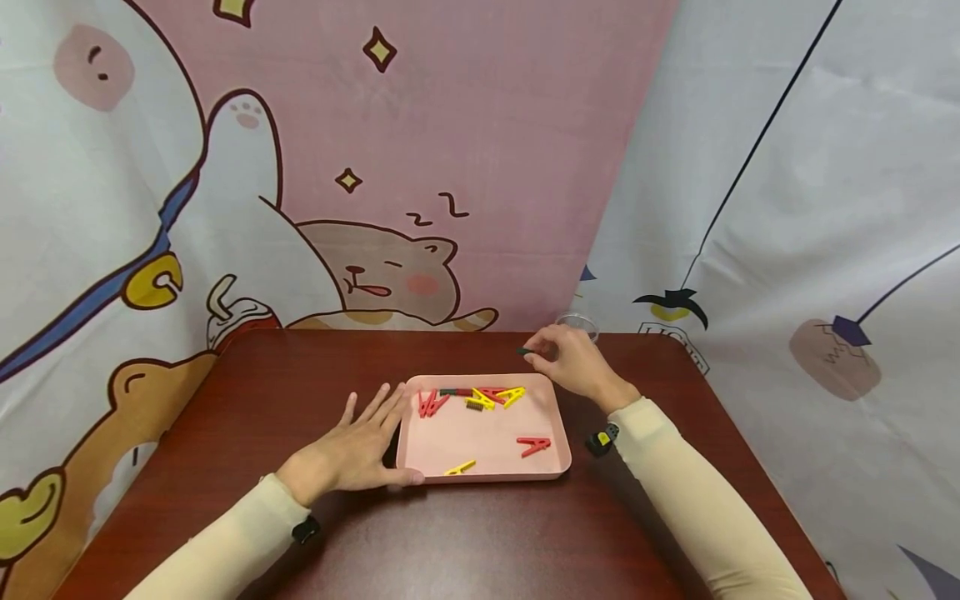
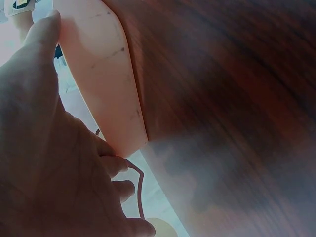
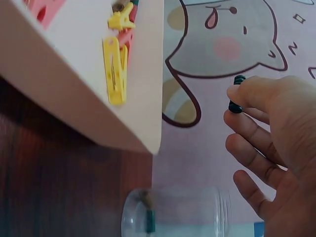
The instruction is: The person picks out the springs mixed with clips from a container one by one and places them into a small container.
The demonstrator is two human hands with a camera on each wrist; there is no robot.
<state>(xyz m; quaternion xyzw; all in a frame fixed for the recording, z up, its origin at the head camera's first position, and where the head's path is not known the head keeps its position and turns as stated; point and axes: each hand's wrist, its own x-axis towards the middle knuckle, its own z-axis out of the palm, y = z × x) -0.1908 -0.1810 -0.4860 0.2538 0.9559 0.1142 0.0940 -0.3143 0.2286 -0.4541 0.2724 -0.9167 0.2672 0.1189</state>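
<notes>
Over the far right corner of the pink tray (image 1: 480,442), my right hand (image 1: 573,360) pinches a small dark green cylinder with ringed ends (image 3: 236,94) between thumb and index finger. The middle of that piece is hidden by the thumb. My left hand (image 1: 360,450) lies with fingers spread at the tray's left side, fingertips along the rim and thumb at the near left corner. Inside the tray are red clips (image 1: 534,446), yellow clips (image 1: 513,397) and a small dark coil-like piece (image 1: 475,407). A clear jar (image 3: 187,212) stands behind my right hand.
A small green piece (image 3: 150,221) shows inside the jar. A green and dark red row of pieces (image 1: 456,392) lies along the tray's far wall. The brown table (image 1: 480,542) ends at a printed cloth (image 1: 480,150) hanging behind it.
</notes>
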